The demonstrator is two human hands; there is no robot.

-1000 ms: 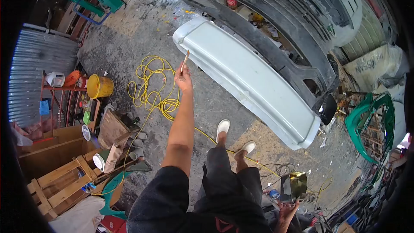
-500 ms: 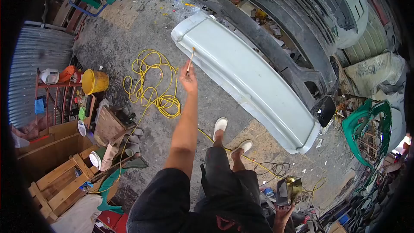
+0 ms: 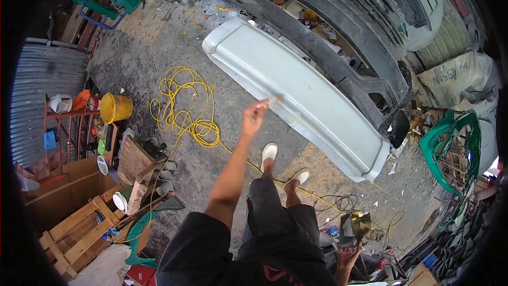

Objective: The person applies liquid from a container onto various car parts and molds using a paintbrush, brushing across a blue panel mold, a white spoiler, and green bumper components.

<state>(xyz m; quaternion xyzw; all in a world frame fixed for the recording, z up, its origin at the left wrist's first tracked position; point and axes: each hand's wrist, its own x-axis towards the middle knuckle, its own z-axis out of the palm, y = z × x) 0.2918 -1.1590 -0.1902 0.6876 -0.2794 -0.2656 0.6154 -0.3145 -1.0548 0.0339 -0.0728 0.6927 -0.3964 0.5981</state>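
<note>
My left hand (image 3: 255,116) is closed around the handle of a small paintbrush (image 3: 276,99), which is slightly blurred. The brush points over the near edge of a long, pale grey-white moulded panel (image 3: 317,111) lying on the floor; whether its tip touches the panel I cannot tell. Low on the right, my right hand (image 3: 349,256) grips a container (image 3: 361,225) with a shiny gold-yellow side and a dark grey side. Its contents cannot be made out.
A dark bumper-like part (image 3: 312,37) lies behind the panel. Yellow hose (image 3: 203,130) coils on the floor and runs past my feet. To the left are a yellow bucket (image 3: 115,107) and a wooden crate (image 3: 87,228). Green parts (image 3: 450,153) stand at right.
My left hand has moved right and down along the panel's near edge with the paintbrush, which now points more to the right. My right hand stays low with the container.
</note>
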